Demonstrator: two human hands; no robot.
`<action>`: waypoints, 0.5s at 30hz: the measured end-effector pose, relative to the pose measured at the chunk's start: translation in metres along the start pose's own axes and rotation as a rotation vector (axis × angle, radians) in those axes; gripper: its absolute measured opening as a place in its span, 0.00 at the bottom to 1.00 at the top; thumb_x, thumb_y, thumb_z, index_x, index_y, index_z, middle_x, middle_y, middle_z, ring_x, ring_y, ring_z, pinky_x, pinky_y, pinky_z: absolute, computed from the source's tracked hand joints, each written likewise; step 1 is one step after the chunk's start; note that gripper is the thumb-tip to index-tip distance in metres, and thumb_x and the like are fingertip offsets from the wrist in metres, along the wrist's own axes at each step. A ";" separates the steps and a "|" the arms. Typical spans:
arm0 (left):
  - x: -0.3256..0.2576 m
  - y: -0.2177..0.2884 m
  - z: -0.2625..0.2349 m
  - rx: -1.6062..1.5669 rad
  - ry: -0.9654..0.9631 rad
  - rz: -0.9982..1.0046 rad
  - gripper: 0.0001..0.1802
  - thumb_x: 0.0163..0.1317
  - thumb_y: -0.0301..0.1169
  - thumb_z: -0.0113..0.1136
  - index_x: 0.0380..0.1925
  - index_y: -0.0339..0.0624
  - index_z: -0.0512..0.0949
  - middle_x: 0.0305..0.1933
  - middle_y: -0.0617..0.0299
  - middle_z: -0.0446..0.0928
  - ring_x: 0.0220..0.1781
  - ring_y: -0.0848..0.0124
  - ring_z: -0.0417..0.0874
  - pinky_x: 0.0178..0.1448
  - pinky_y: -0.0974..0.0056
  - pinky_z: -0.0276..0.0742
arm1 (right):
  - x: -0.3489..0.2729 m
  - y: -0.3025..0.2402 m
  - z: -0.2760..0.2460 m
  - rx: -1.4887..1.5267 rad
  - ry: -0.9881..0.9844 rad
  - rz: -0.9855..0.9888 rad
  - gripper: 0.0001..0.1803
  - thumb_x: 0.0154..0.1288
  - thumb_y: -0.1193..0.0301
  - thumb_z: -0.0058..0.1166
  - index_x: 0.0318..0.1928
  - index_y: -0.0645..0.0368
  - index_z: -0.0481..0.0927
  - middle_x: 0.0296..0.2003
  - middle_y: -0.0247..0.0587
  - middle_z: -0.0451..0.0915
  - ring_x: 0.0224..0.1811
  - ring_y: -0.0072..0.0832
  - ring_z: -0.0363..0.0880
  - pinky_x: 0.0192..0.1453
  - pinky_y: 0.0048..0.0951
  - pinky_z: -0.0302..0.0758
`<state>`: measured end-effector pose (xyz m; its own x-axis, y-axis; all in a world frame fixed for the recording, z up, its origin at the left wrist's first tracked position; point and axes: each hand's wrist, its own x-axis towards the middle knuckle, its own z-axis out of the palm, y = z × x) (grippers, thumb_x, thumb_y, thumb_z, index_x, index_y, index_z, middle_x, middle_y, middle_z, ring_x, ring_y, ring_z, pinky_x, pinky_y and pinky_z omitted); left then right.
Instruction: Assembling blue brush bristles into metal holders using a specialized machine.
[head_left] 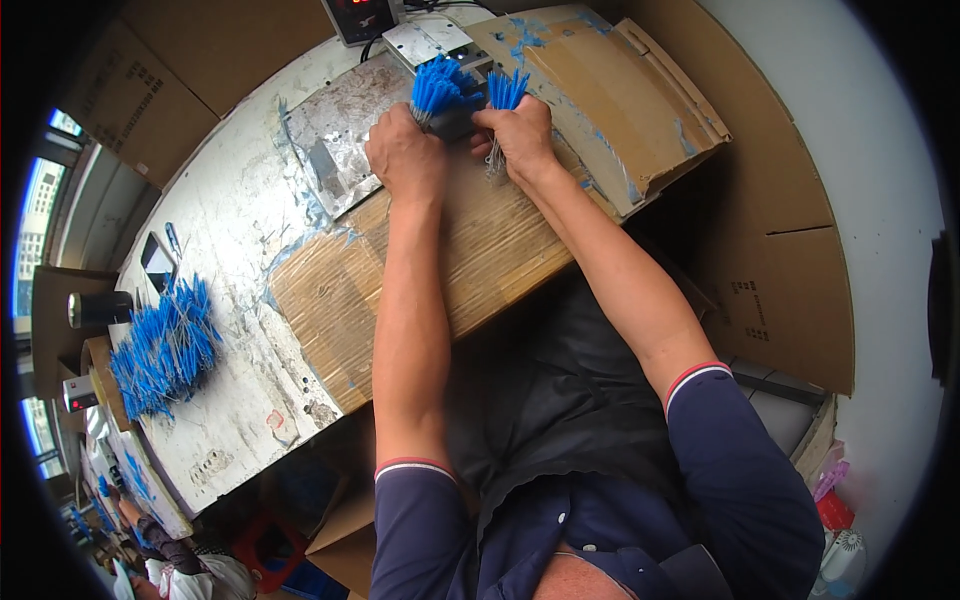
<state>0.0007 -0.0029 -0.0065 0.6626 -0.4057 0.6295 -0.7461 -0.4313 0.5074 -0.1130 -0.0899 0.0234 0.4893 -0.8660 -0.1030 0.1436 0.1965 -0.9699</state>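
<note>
At the far side of the table, my left hand (408, 152) is closed round a thick bundle of blue-ended wire pieces (440, 86), blue ends up. Just to its right, my right hand (525, 132) grips a smaller bundle of the same pieces (507, 90), its thin silvery wire ends hanging below the fingers. The two bundles are apart. Behind my hands sits a metal fixture (430, 42) on a worn metal plate (335, 130). A large heap of blue-ended wire pieces (165, 345) lies at the table's left.
Flattened brown cardboard (330, 290) covers the near table edge, and a taped cardboard box (600, 90) stands at the back right. A device with a red display (362, 18) is at the back. On the left are a phone (157, 262) and a dark cylinder (100, 309). Another person (190, 570) works at the lower left.
</note>
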 end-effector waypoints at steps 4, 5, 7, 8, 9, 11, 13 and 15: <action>-0.002 0.003 -0.001 0.058 -0.032 -0.026 0.04 0.55 0.24 0.58 0.32 0.41 0.78 0.36 0.51 0.82 0.42 0.48 0.82 0.51 0.47 0.74 | 0.004 -0.005 -0.001 0.022 0.008 0.022 0.04 0.54 0.84 0.59 0.27 0.67 0.77 0.22 0.44 0.80 0.16 0.33 0.81 0.15 0.31 0.80; -0.001 0.002 -0.002 0.051 -0.041 -0.053 0.03 0.56 0.24 0.58 0.31 0.41 0.78 0.36 0.51 0.82 0.42 0.48 0.82 0.50 0.47 0.74 | 0.007 -0.005 0.000 0.021 0.000 0.016 0.04 0.54 0.84 0.59 0.27 0.67 0.77 0.22 0.44 0.80 0.16 0.33 0.81 0.15 0.31 0.80; -0.001 0.000 -0.002 0.040 -0.006 -0.112 0.02 0.57 0.25 0.59 0.31 0.41 0.77 0.35 0.50 0.82 0.41 0.47 0.82 0.48 0.46 0.75 | 0.011 -0.006 0.002 -0.066 0.008 0.011 0.03 0.53 0.84 0.59 0.28 0.69 0.77 0.23 0.46 0.81 0.17 0.34 0.83 0.16 0.32 0.81; -0.001 -0.002 -0.002 0.031 0.025 -0.170 0.02 0.58 0.25 0.59 0.31 0.40 0.77 0.35 0.49 0.82 0.41 0.46 0.83 0.47 0.45 0.75 | 0.013 -0.006 0.002 -0.067 0.007 0.010 0.03 0.53 0.84 0.59 0.28 0.69 0.77 0.23 0.46 0.81 0.17 0.34 0.83 0.16 0.32 0.81; 0.000 -0.003 -0.004 0.032 0.027 -0.171 0.02 0.58 0.25 0.59 0.31 0.40 0.77 0.35 0.49 0.82 0.41 0.46 0.83 0.47 0.45 0.75 | 0.015 -0.007 0.005 -0.102 0.025 0.021 0.04 0.52 0.84 0.60 0.27 0.68 0.78 0.23 0.45 0.81 0.18 0.33 0.83 0.17 0.31 0.81; 0.001 -0.005 -0.005 -0.123 0.109 -0.246 0.03 0.59 0.25 0.61 0.32 0.39 0.76 0.34 0.46 0.81 0.39 0.43 0.83 0.44 0.43 0.75 | 0.017 -0.007 0.009 -0.138 0.042 0.033 0.04 0.52 0.84 0.61 0.27 0.67 0.78 0.23 0.45 0.81 0.19 0.32 0.83 0.18 0.30 0.81; 0.002 -0.002 -0.005 -0.148 0.117 -0.272 0.04 0.59 0.24 0.61 0.33 0.38 0.76 0.34 0.45 0.81 0.39 0.42 0.83 0.44 0.42 0.75 | 0.020 -0.007 0.011 -0.177 0.078 0.009 0.05 0.51 0.85 0.61 0.27 0.67 0.78 0.23 0.45 0.81 0.19 0.32 0.83 0.18 0.30 0.81; 0.001 -0.002 -0.004 -0.173 0.125 -0.299 0.05 0.58 0.24 0.62 0.33 0.37 0.76 0.33 0.44 0.81 0.38 0.41 0.83 0.43 0.41 0.75 | 0.023 -0.007 0.015 -0.198 0.095 -0.004 0.06 0.50 0.85 0.61 0.27 0.67 0.78 0.23 0.45 0.81 0.18 0.32 0.83 0.18 0.31 0.81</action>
<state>0.0026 0.0002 -0.0043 0.8478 -0.1764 0.5002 -0.5280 -0.3690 0.7648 -0.0894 -0.1046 0.0311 0.4047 -0.9077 -0.1106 -0.0314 0.1070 -0.9938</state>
